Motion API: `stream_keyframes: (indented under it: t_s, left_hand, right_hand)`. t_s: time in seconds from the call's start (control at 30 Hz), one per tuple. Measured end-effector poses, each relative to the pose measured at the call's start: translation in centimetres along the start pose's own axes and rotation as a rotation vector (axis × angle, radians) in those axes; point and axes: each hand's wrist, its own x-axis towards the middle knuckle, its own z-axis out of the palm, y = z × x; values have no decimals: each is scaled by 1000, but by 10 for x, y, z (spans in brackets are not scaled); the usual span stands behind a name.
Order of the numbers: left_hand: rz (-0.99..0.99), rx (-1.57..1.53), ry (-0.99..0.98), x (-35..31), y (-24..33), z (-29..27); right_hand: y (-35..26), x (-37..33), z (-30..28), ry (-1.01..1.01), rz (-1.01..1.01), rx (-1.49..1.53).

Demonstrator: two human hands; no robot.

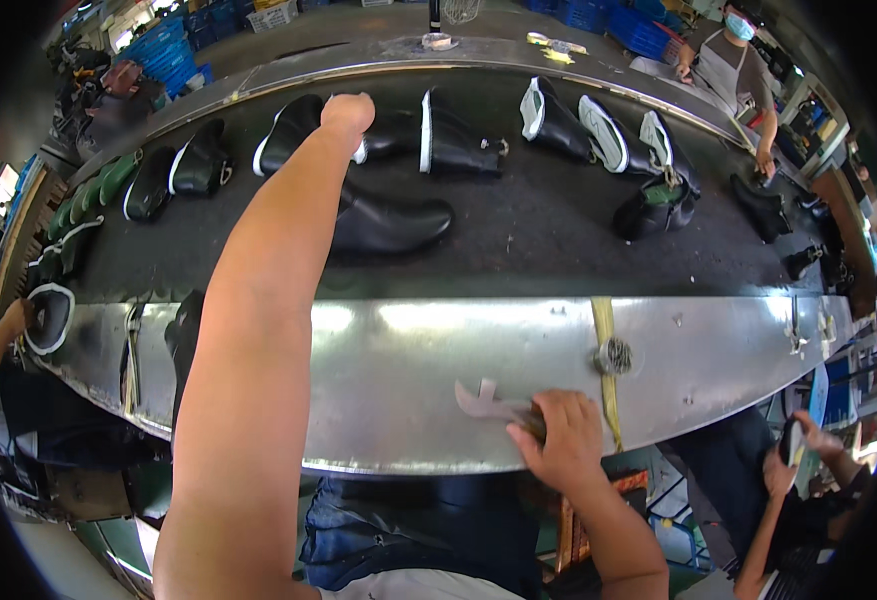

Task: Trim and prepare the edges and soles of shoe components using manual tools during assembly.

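Note:
My left arm stretches far across the work table. At its end my left hand [348,112] is closed at the upper end of a black boot [390,135] with a white sole edge; the fingertips are hidden. My right hand [563,435] is wrapped round the handle of lasting pincers [488,402], their curved metal head pointing left over the steel ledge [408,340]. A plain black boot [393,222] lies nearer, partly behind my forearm. To the right of the reached boot lies another black boot [458,135] with a white sole.
Several more boots lie along the dark belt [548,240], including green ones [118,178] at far left. A round cup of nails [613,356] sits by a yellow strap [604,320]. A masked co-worker [733,70] stands across; other people's hands [20,315] work at both sides.

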Motion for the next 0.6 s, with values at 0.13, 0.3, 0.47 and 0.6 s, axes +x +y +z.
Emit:
stream_keyframes:
  t_s: [0.13,0.3,0.47,0.6]
  left_hand:
    - [-26,262,-123,44,-7,27]
    - [-254,218,-150,67,-11,69]
    - [-314,-47,112,181,-69,-10]
    - [-442,-358,-87,104,-33,65]
  right_hand:
    - [5,-1,-1,-55,23,2]
    - [9,0,-5,-115,62,13]
    - [0,12,2,-38,-44,129]
    - [6,6,-1,-68,52,55]
